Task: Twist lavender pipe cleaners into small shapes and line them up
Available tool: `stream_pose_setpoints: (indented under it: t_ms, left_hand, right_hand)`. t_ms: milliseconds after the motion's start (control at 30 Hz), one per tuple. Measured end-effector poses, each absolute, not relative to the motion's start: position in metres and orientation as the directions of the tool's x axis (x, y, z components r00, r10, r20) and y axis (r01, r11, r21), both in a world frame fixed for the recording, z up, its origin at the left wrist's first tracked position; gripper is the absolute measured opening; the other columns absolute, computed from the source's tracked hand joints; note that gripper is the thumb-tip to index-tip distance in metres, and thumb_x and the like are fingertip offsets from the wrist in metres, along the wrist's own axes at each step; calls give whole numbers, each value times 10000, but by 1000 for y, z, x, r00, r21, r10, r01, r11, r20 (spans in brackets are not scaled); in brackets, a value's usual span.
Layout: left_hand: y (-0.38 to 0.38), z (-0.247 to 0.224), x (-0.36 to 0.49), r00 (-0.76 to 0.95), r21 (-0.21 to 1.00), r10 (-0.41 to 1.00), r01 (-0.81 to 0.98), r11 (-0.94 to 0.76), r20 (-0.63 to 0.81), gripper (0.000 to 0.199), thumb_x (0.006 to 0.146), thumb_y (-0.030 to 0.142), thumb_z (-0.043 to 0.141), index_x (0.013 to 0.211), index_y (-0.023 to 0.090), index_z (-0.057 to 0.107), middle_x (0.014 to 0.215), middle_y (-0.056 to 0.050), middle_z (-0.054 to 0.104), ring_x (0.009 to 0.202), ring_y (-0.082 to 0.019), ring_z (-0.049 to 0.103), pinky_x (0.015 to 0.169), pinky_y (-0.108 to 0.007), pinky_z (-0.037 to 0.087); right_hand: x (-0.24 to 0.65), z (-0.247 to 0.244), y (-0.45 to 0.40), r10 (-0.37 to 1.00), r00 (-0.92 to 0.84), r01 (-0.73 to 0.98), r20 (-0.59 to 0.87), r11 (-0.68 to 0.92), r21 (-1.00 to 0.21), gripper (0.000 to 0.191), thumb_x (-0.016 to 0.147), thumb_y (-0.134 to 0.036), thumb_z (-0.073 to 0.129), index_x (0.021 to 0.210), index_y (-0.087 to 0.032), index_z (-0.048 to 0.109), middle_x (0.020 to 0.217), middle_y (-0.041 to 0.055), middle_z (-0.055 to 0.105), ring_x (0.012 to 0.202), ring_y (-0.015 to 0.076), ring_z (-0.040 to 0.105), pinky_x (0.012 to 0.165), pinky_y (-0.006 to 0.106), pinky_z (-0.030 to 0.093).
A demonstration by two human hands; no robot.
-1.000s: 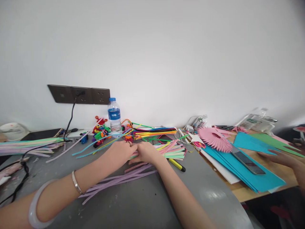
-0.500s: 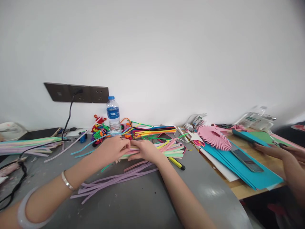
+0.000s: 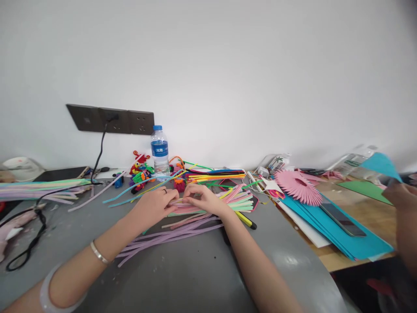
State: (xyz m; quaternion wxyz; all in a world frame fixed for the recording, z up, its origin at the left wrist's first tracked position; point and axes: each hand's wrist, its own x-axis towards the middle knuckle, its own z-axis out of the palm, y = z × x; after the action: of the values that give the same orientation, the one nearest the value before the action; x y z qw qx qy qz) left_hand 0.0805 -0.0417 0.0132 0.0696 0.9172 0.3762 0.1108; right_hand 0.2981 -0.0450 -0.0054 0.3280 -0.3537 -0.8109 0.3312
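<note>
My left hand [image 3: 158, 203], a ring on one finger, has its fingers curled closed over the pastel pipe cleaners. Close beside it, my right hand [image 3: 206, 199] pinches with thumb and forefinger. A pale pipe cleaner [image 3: 178, 201] runs between the fingertips, and the part they grip is mostly hidden. Under and right of the right hand spreads a bundle of pink, yellow and mint pipe cleaners [image 3: 240, 202]. Purple pipe cleaners [image 3: 169, 236] lie nearer me. Blue pipe cleaners [image 3: 125, 189] stretch out behind my left hand.
A water bottle [image 3: 159, 152] stands near the wall beside colourful pipe-cleaner figures [image 3: 140, 174]. A yellow-and-black cutter [image 3: 246, 220] lies at right. Farther right are a pink folded-paper fan [image 3: 298, 187], a phone [image 3: 342, 219] and another person's hand [image 3: 402, 198] with blue paper [image 3: 379, 165].
The view has shifted slightly. My hands stay close together over the pipe cleaners, with the right fingers now more bent. The other person's hand has lifted a blue sheet.
</note>
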Motion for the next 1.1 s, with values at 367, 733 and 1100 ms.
stream_pose_setpoints:
  t_ms: [367, 733, 1100]
  left_hand:
    - [-38, 4, 75, 610, 537, 780, 615, -577, 138, 129, 813, 251, 556, 939, 225, 562, 741, 22, 603, 679, -165, 576, 615, -249, 406]
    - [-37, -9, 71, 558, 746, 818, 482, -459, 142, 120, 784, 280, 575, 860, 202, 525, 654, 61, 468, 585, -115, 434, 561, -226, 372]
    - [-36, -19, 68, 607, 733, 766, 421, -535, 211, 59, 817, 237, 552, 859, 198, 541, 800, 15, 561, 704, -128, 516, 625, -227, 428]
  right_hand:
    - [296, -6, -48, 819, -494, 390, 290, 507, -769, 121, 831, -273, 607, 889, -170, 582, 715, -30, 477, 603, 107, 410, 567, 221, 350]
    - [288, -1, -53, 702, -558, 580, 443, 712, -396, 115, 906, -193, 518, 834, -197, 607, 860, 47, 550, 819, 165, 524, 770, 267, 413]
    - [281, 7, -65, 730, -578, 607, 366, 684, -405, 83, 870, -133, 495, 829, -190, 539, 818, 38, 583, 769, 158, 524, 691, 237, 386]
